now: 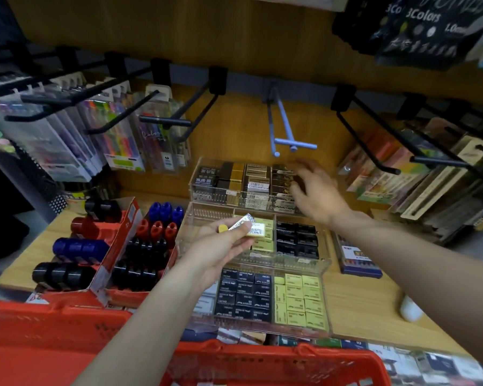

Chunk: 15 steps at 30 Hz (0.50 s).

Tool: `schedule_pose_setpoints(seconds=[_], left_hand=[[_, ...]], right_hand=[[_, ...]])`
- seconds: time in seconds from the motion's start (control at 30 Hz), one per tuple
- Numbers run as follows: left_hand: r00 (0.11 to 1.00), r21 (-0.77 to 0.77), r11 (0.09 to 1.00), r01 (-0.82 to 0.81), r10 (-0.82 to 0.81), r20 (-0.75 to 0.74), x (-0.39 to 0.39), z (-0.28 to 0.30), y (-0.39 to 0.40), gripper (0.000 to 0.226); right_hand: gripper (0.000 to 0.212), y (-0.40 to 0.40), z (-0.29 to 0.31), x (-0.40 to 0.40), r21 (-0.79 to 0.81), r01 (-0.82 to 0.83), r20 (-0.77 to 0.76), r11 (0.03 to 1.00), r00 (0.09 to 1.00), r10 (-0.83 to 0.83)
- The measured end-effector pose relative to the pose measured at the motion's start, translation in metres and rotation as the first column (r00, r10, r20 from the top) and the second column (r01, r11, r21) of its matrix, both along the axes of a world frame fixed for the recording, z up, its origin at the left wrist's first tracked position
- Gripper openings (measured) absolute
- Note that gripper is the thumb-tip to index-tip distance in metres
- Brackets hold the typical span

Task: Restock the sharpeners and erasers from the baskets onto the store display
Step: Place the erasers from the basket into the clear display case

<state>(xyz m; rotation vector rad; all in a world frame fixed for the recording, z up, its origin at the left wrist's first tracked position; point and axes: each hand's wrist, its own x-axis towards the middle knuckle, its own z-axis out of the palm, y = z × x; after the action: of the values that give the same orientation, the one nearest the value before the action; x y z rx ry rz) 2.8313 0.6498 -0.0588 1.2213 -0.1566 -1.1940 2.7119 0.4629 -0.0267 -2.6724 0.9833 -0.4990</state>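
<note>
Red basket (276,363): bottom edge of the frame, nearest the camera, rim crossing left to right.
Wooden tabletop (357,310): just beyond the basket, carrying all display stock.
Front clear tray (325,299): lower centre; black-boxed erasers (244,296) on its left side, yellow erasers (300,299) on its right.
Left hand (221,249): centre of frame, above the middle clear tray (325,246); fingers grasping a small foil-wrapped eraser (241,224) with a yellow end showing.
Middle tray contents: yellow erasers at centre, black boxes at right.
Red cardboard display boxes (123,238): left of the trays, holding round black, red and blue pieces.
Right hand (315,188): upper centre-right, at the right end of the rear clear tray (195,179) of black and gold boxes; blurred, so whether its fingers grasp anything cannot be told.
Hanging pen packs (117,135): upper left, on black hooks.
</note>
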Motion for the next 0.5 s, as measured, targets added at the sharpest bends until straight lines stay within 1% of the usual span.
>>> schedule_pose_setpoints(seconds=[0.03, 0.07, 0.13, 0.17, 0.23, 0.3, 0.37, 0.43, 0.5], left_hand=[[1.000, -0.008, 1.000, 0.003, -0.003, -0.005, 0.000, 0.002, 0.000, 0.037], [1.000, -0.015, 1.000, 0.007, -0.007, -0.004, 0.001, 0.004, 0.001, 0.037], [1.000, -0.039, 0.999, 0.019, -0.018, 0.021, 0.001, 0.008, 0.002, 0.036], [0.999, -0.055, 0.998, 0.027, -0.025, 0.038, 0.000, 0.011, 0.002, 0.036], [0.997, -0.084, 0.995, 0.051, -0.047, 0.058, -0.002, 0.016, 0.005, 0.035], [0.995, -0.107, 0.991, 0.075, -0.068, 0.069, -0.004, 0.019, 0.008, 0.036], [0.992, -0.124, 0.988, 0.095, -0.084, 0.095, -0.006, 0.022, 0.011, 0.038], [0.983, -0.123, 0.986, 0.111, -0.091, 0.159, -0.006, 0.023, 0.015, 0.042], [0.960, -0.098, 0.986, 0.136, -0.107, 0.259, -0.005, 0.025, 0.019, 0.047]], right_hand=[[0.042, 0.011, 0.003, -0.006, 0.015, -0.054, 0.086, 0.998, 0.995, 0.053], [0.044, 0.024, 0.006, -0.011, 0.057, -0.131, 0.142, 0.990, 0.982, 0.121], [0.056, 0.053, 0.009, -0.020, 0.177, -0.249, 0.168, 0.952, 0.961, 0.220], [0.063, 0.063, 0.007, -0.023, 0.226, -0.280, 0.187, 0.933, 0.952, 0.241], [0.064, 0.078, 0.000, -0.024, 0.271, -0.307, 0.273, 0.912, 0.933, 0.233], [0.056, 0.087, -0.005, -0.023, 0.266, -0.297, 0.351, 0.917, 0.916, 0.194], [0.050, 0.093, -0.006, -0.023, 0.256, -0.279, 0.388, 0.925, 0.907, 0.166], [0.048, 0.095, -0.004, -0.025, 0.255, -0.278, 0.407, 0.926, 0.900, 0.157], [0.046, 0.096, -0.001, -0.029, 0.276, -0.278, 0.426, 0.920, 0.893, 0.143]])
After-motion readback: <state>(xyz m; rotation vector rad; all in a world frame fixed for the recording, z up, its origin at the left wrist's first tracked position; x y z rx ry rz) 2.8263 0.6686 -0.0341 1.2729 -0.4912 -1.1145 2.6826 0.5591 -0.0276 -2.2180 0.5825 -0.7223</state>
